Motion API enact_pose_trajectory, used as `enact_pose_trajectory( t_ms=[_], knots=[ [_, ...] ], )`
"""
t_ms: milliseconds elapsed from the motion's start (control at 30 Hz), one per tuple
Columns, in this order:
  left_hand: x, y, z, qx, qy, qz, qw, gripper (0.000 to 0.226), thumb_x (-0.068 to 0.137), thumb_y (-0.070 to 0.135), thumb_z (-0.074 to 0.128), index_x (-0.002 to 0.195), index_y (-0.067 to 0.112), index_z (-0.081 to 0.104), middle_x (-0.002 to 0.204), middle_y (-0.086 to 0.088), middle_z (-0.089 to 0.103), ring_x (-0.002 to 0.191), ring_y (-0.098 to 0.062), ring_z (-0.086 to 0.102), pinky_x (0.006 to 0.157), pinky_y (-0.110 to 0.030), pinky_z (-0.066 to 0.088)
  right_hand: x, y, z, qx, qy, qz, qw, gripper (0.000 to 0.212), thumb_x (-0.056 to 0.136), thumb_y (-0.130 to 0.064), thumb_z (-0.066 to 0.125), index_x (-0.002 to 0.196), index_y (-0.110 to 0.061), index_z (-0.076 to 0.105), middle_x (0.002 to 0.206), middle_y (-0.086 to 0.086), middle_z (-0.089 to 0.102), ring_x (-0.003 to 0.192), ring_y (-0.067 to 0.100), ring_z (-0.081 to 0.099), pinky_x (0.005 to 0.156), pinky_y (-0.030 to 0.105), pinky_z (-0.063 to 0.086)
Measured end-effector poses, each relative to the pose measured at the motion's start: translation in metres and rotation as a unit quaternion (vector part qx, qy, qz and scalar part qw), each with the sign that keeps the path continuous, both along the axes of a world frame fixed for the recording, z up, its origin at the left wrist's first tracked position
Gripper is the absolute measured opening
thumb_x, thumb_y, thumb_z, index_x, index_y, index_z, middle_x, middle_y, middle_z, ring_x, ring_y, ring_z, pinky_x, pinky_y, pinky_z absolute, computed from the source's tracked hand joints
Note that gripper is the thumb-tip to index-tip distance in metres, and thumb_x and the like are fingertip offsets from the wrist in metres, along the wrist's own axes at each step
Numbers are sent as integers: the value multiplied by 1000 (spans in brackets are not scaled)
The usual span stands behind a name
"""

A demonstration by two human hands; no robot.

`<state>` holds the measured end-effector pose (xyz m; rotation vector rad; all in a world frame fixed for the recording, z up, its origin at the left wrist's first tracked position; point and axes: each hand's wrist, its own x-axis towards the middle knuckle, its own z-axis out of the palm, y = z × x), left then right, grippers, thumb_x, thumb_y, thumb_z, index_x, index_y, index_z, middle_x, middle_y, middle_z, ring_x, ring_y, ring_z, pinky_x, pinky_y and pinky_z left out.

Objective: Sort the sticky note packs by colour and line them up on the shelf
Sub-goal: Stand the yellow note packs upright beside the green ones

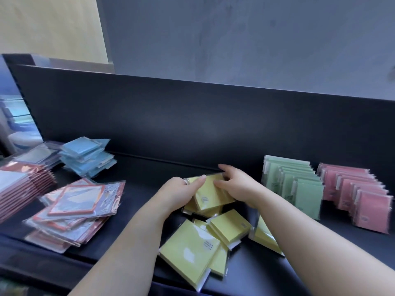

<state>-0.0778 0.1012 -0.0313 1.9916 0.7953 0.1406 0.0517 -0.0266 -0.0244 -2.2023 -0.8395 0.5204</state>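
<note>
The dark shelf (147, 176) serves as the one holder here, backed by a tall dark panel (192, 116). At its right end a row of green packs (299, 184) stands on edge, each overlapping the next, running from far to near. Just to the right of them a row of pink packs (359, 195) stands the same way. At the far left, blue packs (87, 157) sit in a loose, uneven stack. Nearer on the left lies a slumped heap of red-bordered packets (74, 208) in clear wrap, and at the left edge is a taller stack of red-edged packets (19, 189) (their faces are too blurred to read).

The yellow packs are in the middle of the shelf, between the red-bordered heap and the green row. Both hands meet on the top yellow pack (210, 189), which lies tilted on a few more yellow ones. The left hand (177, 193) grips its left edge, thumb laid across the top. The right hand (239, 184) grips its right side, fingers curled over the far corner and thumb on the face. Nearer than the hands, loose yellow packs (190, 246) lie scattered and overlapping between the two forearms, one of them partly hidden under the right forearm.
</note>
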Motion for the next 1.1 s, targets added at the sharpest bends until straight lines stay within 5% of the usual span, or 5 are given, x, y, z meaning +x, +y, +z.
enact_pose_trajectory(
  t_ms=[167, 367, 567, 933, 1100],
  knots=[
    [1, 5, 1, 133, 49, 18, 990, 66, 90, 61, 45, 132, 11, 43, 124, -3, 54, 111, -20, 55, 84, -32, 46, 12, 3, 8, -153, 13, 80, 985, 98, 70, -48, 72, 151, -31, 19, 143, -8, 45, 122, 12, 51, 104, 28, 41],
    [9, 6, -5, 124, 106, -86, 983, 49, 70, 55, 69, 97, 15, 62, 89, 0, 70, 75, -17, 69, 77, -39, 59, 7, 18, 26, -244, -31, 119, 962, 110, 64, -37, 83, 150, -41, 13, 142, -8, 43, 120, 16, 50, 101, 30, 45],
    [10, 10, -2, 48, 76, -100, 991, 45, 70, 44, 76, 101, 15, 62, 84, 1, 69, 65, -16, 71, 59, -32, 61, 10, 18, 28, -273, 7, 77, 959, 123, 58, -43, 87, 153, -28, 10, 149, -2, 37, 127, 22, 47, 104, 32, 43],
    [21, 5, 13, 86, -21, -104, 991, 63, 76, 37, 75, 132, 29, 47, 119, 6, 55, 99, -12, 57, 77, -26, 52, 6, -13, 9, 87, 170, -16, 981, 105, 76, -1, 75, 152, -28, 9, 120, 2, 60, 95, 18, 65, 58, 23, 52],
    [37, 8, 15, -221, -130, 15, 966, 95, 81, 25, 76, 152, 27, 12, 130, 0, 52, 110, -22, 59, 94, -43, 50, 4, -16, -3, 247, 94, -70, 962, 64, 79, 1, 71, 133, -20, 42, 106, -2, 64, 95, 12, 63, 70, 19, 51]
  ],
)
